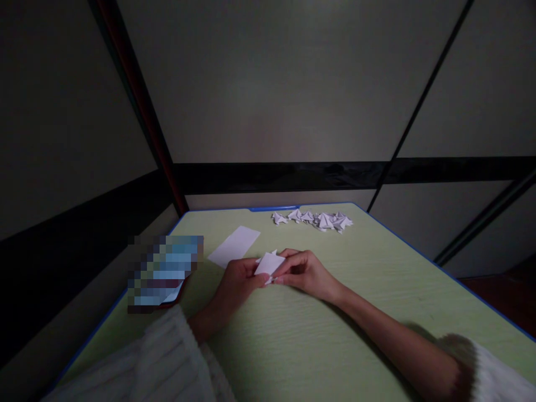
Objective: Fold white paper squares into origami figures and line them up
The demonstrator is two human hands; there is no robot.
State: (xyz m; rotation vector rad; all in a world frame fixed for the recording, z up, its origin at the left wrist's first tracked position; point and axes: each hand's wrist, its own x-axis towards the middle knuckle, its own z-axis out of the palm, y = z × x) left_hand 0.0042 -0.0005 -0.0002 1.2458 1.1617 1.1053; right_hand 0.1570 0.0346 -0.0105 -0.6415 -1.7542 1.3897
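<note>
A small, partly folded piece of white paper (267, 263) is pinched between both my hands just above the green table (301, 335). My left hand (239, 279) grips its left side with closed fingers. My right hand (302, 271) holds its right side, fingers curled round it. Both arms wear white knitted sleeves.
A flat white sheet (234, 246) lies just beyond my left hand. Several folded white paper figures (319, 220) sit in a row at the table's far edge. A blurred, pixelated object (164, 271) lies at the left edge. Dark walls surround the blue-rimmed table.
</note>
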